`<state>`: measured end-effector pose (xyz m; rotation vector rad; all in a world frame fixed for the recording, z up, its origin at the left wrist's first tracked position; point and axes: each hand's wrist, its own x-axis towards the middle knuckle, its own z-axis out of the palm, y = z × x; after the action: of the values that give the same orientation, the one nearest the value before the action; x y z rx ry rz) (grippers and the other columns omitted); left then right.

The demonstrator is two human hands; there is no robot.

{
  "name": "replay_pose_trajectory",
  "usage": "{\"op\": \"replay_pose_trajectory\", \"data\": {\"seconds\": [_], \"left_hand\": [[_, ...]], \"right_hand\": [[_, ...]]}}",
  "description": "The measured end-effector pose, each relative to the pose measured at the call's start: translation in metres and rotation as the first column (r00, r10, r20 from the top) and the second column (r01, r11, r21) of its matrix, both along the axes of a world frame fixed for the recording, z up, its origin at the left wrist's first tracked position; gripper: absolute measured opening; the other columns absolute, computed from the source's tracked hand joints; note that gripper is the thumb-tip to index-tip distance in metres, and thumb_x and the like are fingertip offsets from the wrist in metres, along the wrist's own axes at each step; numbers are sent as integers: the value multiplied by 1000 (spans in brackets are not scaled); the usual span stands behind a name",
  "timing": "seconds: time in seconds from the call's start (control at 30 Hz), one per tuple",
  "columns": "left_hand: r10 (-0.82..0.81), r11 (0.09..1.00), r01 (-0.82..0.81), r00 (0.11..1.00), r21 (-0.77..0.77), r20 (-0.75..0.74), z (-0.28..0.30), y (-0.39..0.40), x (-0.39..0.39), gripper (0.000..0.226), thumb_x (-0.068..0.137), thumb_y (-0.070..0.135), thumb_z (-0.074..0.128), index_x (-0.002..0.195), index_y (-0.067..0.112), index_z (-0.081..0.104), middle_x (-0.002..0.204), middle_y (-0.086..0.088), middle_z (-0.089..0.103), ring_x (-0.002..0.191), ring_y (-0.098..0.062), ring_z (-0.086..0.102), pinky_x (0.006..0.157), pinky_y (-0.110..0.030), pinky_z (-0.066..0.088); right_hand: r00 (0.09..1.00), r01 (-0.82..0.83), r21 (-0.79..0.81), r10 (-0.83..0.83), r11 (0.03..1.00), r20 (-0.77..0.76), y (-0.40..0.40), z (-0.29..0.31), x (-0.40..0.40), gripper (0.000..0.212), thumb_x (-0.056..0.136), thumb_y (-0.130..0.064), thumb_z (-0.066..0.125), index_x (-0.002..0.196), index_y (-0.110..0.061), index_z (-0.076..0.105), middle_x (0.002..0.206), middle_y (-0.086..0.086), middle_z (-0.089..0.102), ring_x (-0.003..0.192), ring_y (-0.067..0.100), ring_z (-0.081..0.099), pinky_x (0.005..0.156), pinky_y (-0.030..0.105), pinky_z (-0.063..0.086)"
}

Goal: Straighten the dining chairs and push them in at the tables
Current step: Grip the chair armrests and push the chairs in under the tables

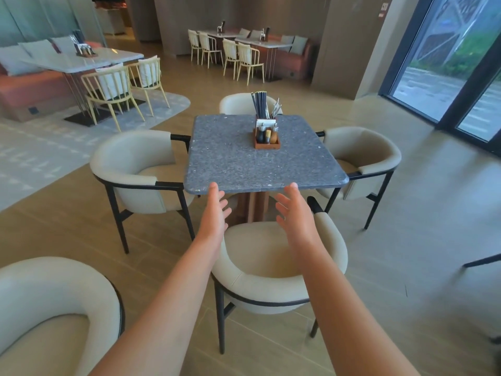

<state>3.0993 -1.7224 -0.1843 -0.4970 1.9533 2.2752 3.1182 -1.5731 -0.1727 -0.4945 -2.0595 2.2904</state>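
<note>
At the centre of the frame stands a square, speckled grey counter [254,156] with four cream tub chairs around it. The near chair [273,270], at lower centre, sits just short of the counter's front edge, its curved back towards the camera and its seat partly under the top. Both hands reach forward above it with fingers spread and palms facing each other, holding nothing: the left hand [214,213] hovers over the chair's left side, the right hand [294,213] over its right armrest. The left chair [135,169], right chair [360,161] and far chair [238,103] are tucked close to the counter. A wooden condiment caddy [266,137] with chopsticks stands on the counter's far right part. Another cream chair [54,316] fills the lower left corner.
</note>
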Motion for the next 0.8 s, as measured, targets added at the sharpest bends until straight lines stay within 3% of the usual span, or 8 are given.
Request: {"op": "replay_pose_trajectory", "data": {"seconds": [0.33,0.43,0.67,0.8], "left_hand": [[-53,999,53,998,-7,30,-20,-8,-20,68,102,64,22,152,22,42,156,-4,45,136,-20,50,119,-46,31],[-74,997,74,997,-5,31,-19,-7,-30,67,104,61,21,154,21,40,157,-4,43,137,-20,49,119,-46,30],[-115,993,115,993,-14,4,-11,14,-41,67,102,63,24,154,23,39,157,-4,42,137,-19,48,118,-44,30],[-145,989,144,989,-38,-19,1,46,-45,68,102,64,23,155,24,37,158,-3,41,139,-19,47,119,-46,29]], "right_hand": [[998,62,-1,-62,998,5,-12,-9,-15,53,103,-55,37,148,-28,44,147,-3,51,130,12,50,119,43,33],[997,82,-3,-82,997,-7,-14,-11,-19,43,105,-50,36,136,-26,54,141,4,56,130,15,53,115,36,38],[991,130,-29,-130,991,3,7,-11,-31,55,103,-56,35,147,-24,46,147,-1,52,132,16,51,116,44,36],[986,165,-72,-167,984,-21,46,-7,-32,59,103,-56,35,151,-23,42,149,0,51,133,16,49,112,39,37]]}}
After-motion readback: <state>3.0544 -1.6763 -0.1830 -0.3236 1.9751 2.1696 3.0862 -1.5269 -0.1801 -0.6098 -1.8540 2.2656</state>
